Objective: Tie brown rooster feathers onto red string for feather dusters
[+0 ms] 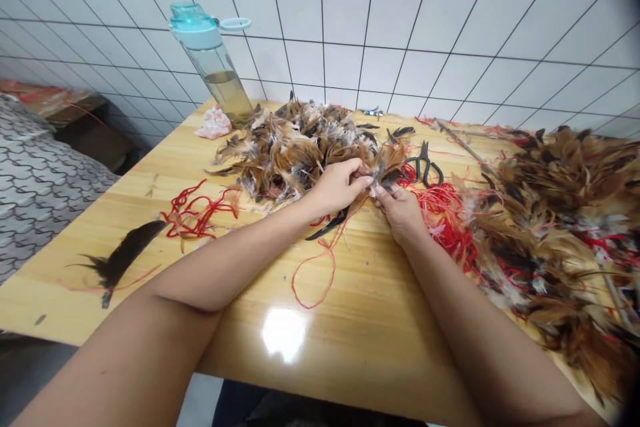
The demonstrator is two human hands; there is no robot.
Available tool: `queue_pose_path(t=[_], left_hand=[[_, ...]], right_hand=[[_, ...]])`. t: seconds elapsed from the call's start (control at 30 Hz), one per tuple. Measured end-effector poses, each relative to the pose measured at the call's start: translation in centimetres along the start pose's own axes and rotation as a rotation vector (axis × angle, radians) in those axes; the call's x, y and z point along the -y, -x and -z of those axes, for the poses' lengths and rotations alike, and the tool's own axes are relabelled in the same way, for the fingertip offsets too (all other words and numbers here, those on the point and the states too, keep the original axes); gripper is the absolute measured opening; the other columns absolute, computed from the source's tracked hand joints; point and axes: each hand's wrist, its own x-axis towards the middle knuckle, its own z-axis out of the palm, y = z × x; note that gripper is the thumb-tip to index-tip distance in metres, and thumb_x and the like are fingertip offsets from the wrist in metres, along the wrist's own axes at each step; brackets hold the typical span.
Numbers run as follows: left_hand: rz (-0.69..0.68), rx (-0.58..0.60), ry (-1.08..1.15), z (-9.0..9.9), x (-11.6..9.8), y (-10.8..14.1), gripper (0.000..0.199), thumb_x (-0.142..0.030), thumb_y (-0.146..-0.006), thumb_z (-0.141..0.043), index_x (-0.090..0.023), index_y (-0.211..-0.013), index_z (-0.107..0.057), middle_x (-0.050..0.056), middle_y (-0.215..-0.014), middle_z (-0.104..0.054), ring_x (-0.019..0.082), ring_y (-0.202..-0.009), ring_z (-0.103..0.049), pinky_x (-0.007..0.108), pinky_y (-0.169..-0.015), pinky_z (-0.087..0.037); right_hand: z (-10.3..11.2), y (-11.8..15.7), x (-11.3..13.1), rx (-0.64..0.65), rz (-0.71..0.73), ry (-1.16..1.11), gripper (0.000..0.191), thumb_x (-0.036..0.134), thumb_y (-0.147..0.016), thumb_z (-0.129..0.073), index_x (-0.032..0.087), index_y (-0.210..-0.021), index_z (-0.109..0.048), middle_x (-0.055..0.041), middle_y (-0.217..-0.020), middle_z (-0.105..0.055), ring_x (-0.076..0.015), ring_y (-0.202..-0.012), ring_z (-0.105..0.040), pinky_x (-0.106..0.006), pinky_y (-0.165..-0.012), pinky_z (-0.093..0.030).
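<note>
My left hand (344, 183) and my right hand (400, 210) meet over the middle of the table, both with fingers closed on a small bunch of brown feathers (390, 161). The quill ends sit between my fingertips, partly hidden by them. A red string (314, 305) hangs from the bunch and lies in a loop on the wood below. Just behind my left hand is a big heap of brown, white and dark feathers (293, 153). Black-handled scissors (424, 165) lie beyond my right hand, beside a tangle of red string (445, 213).
A clear bottle with a turquoise lid (213, 60) stands at the back left, beside a crumpled pinkish wad (214, 122). More red strings (197, 210) and a dark feather (130, 250) lie to the left. Tied feather bunches (565, 180) cover the right side. A tiled wall (345, 20) rises behind.
</note>
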Motion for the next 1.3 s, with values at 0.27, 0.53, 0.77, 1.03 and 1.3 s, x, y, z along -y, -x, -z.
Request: queue_pose_path(t=[0.27, 0.53, 0.77, 1.03, 1.3], left_hand=[[-0.162, -0.052, -0.237, -0.3, -0.5, 0.6, 0.01, -0.021, -0.084, -0.054, -0.016, -0.076, -0.057, 0.001, -0.071, -0.057, 0.013, -0.067, -0.05, 0.025, -0.065, -0.036], [0.003, -0.026, 0.125, -0.8, 0.4, 0.4, 0.012, -0.026, -0.08, -0.061, -0.017, -0.083, -0.054, -0.002, -0.07, -0.06, 0.01, -0.065, -0.054, 0.023, -0.064, -0.04], [0.165, 0.117, 0.4, -0.7, 0.5, 0.2, 0.02, -0.031, -0.077, -0.066, -0.012, -0.073, -0.06, 0.0, -0.066, -0.062, 0.009, -0.061, -0.054, 0.022, -0.061, -0.041], [0.213, 0.223, 0.654, -0.3, 0.8, 0.3, 0.034, -0.044, -0.066, -0.077, -0.012, -0.068, -0.064, 0.001, -0.066, -0.063, 0.009, -0.064, -0.055, 0.024, -0.067, -0.043], [0.186, 0.379, 0.689, 1.0, 1.7, -0.3, 0.029, -0.035, -0.066, -0.08, -0.011, -0.072, -0.065, 0.002, -0.068, -0.065, 0.01, -0.066, -0.06, 0.025, -0.071, -0.046]], right_hand=[[-0.1, 0.1, 0.2, 0.028, 0.016, 0.013, 0.04, 0.055, -0.061, -0.074, 0.02, -0.059, -0.055, 0.0037, -0.055, -0.048, -0.01, -0.054, -0.037, -0.026, -0.053, -0.032], [-0.2, 0.1, 0.0, 0.034, 0.018, -0.017, 0.04, 0.056, -0.06, -0.076, 0.02, -0.063, -0.059, 0.0038, -0.056, -0.051, -0.0099, -0.055, -0.039, -0.026, -0.054, -0.034], [0.1, 0.1, 0.2, 0.077, 0.008, -0.037, 0.047, 0.064, -0.058, -0.076, 0.02, -0.063, -0.058, 0.003, -0.057, -0.053, -0.0103, -0.055, -0.041, -0.025, -0.053, -0.036], [0.1, 0.5, 0.7, 0.11, 0.003, -0.046, 0.042, 0.06, -0.059, -0.077, 0.021, -0.062, -0.062, 0.0031, -0.054, -0.053, -0.0103, -0.054, -0.041, -0.026, -0.054, -0.036], [-0.3, 1.0, 1.6, 0.186, -0.03, -0.09, 0.04, 0.055, -0.053, -0.082, 0.02, -0.064, -0.067, 0.0015, -0.061, -0.063, -0.015, -0.065, -0.055, -0.03, -0.066, -0.047]])
